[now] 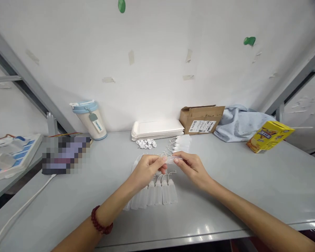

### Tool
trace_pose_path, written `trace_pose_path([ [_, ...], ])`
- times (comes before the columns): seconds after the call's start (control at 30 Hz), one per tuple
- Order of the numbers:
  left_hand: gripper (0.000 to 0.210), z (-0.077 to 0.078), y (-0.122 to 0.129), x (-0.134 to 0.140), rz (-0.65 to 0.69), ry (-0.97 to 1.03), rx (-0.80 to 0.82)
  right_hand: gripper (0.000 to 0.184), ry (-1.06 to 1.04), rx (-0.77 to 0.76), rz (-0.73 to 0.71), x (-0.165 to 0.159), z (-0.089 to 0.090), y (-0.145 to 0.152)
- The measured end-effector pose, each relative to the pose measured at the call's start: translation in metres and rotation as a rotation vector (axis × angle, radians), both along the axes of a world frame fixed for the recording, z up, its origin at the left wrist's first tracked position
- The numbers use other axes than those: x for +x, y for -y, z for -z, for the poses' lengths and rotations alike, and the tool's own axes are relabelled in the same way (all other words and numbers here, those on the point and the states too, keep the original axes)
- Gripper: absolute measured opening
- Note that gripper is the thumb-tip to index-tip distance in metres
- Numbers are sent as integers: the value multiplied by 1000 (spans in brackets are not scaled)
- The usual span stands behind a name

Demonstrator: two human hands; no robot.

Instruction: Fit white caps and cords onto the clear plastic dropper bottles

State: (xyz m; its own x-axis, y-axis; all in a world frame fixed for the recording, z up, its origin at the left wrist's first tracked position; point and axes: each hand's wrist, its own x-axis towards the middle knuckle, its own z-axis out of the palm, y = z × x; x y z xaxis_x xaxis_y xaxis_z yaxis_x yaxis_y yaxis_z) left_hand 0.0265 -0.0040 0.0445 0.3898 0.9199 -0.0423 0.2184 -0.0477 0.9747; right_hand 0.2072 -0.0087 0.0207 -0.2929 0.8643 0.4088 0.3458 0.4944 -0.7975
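Between my two hands is a small translucent plastic bottle (170, 160), held level above the table. My left hand (149, 168) pinches one end with thumb and fingers, and my right hand (191, 167) pinches the other. Fingers cover much of it. Just below, a row of similar translucent bottles (158, 194) lies side by side, thin curved strips at their necks pointing away from me. More such bottles (182, 141) lie stacked behind my right hand. Farther back is a small pile of white caps (146, 144).
White trays (157, 130) are stacked against the wall beside a cardboard box (202, 119). A blue cloth (240, 122) and yellow drink carton (269, 136) stand right. A tumbler (90, 120), a blurred phone (64, 155) with a cable and a power strip (18, 154) are left.
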Motion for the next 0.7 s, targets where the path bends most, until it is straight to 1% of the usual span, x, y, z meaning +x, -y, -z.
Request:
trace_pose_path([
  [0.1, 41, 0, 3, -1, 5, -131, 143, 32, -142, -248, -39, -1, -2, -1],
  [0.17, 39, 1, 4, -2, 5, -203, 268, 34, -236, -382, -80, -1, -3, -2],
  [0.23, 34, 3, 5, -2, 0, -261, 398, 36, -304, -465, -114, -1, -3, -4],
  [0.3, 31, 4, 4, -2, -11, -303, 484, 35, -337, -497, -135, 1, -3, -5],
  [0.37, 31, 4, 3, -1, -16, -318, 468, 35, -328, -490, -140, 2, -3, -5],
  [0.43, 37, 3, 1, -1, -4, -292, 347, 34, -267, -436, -115, 3, -4, -4],
  [0.53, 46, 1, -2, -3, 15, -243, 156, 30, -123, -268, -41, 3, -4, -3],
  [0.63, 44, 1, -3, -5, 9, -228, 94, 28, -27, -116, 14, 4, -4, -2],
  [0.7, 41, 2, -3, -4, -4, -189, 83, 27, -5, -79, 28, 5, -4, -2],
])
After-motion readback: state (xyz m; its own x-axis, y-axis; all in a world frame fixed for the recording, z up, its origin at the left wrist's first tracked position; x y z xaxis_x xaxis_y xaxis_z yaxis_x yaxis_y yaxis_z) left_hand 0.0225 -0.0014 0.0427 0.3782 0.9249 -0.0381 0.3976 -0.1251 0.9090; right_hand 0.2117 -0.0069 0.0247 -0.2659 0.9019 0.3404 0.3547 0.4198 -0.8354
